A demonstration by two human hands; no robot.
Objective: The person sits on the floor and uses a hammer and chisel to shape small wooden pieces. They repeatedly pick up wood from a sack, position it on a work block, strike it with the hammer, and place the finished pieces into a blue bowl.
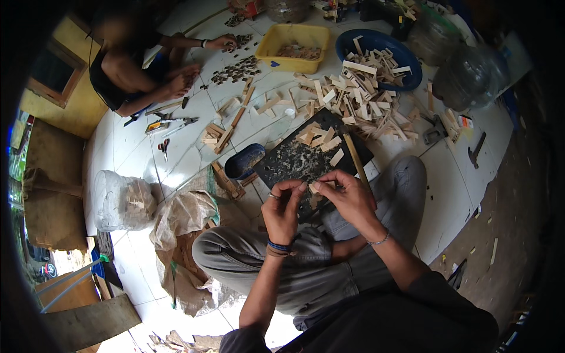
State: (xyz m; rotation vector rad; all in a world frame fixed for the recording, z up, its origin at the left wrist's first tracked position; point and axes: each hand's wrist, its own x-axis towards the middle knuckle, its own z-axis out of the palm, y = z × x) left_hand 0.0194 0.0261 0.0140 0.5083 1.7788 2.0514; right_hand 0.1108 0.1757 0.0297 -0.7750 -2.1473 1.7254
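Note:
Both of my hands meet above a dark work board (276,162) in front of my crossed legs. My right hand (351,199) is closed, pinching a small pale wood piece (313,187) between thumb and fingers. At that piece's left edge, my left hand (281,215) is closed in a pinch. What lies between the left fingertips is too small to make out. Several light wood slips (321,138) and fine shavings are scattered on the board. A long wooden stick (354,156) lies across its right side, close to my right hand.
Beyond the board lies a heap of wood offcuts (359,103), beside a blue basin (416,73) and a yellow tub (322,38). A small blue tray (231,167), scissors (164,149), pliers (183,123) and a hammer (477,150) lie around. Another person (132,76) sits far left, sorting dark pieces.

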